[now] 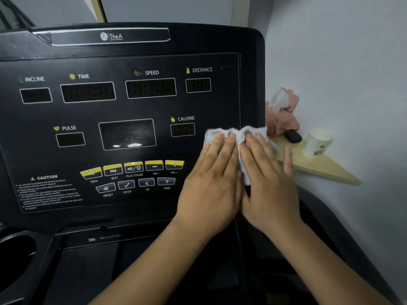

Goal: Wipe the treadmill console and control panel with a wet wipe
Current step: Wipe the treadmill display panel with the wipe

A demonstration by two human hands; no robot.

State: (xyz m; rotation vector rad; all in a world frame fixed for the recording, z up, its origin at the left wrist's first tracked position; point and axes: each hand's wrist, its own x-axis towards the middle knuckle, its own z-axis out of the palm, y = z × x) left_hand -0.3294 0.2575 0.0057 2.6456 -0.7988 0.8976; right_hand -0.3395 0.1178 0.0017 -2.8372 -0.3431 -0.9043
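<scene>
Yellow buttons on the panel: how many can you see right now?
5, in one row under the centre screen, left to right: PREV, NEXT, PLAY/PAUSE, VOL-, VOL+. The left hand beside VOL+ could hide another.

One treadmill console (220, 102) was shown, bearing seven display windows (127, 134): four in the upper row, three in the lower. Buttons numbered nine in all: five yellow-topped buttons (133, 167) in one row and four grey buttons (126, 184) in the row beneath. The panel carried one caution label (47, 190) and one logo plate (110, 36). One cup holder (15, 256) was visible. Hands numbered two, the left hand (211, 183) and the right hand (268, 183); wet wipe (222, 132), one. Beside the console: one wooden shelf (319, 168), one paper cup (317, 142), one small dark object (293, 136), one pink pack (284, 115).
</scene>
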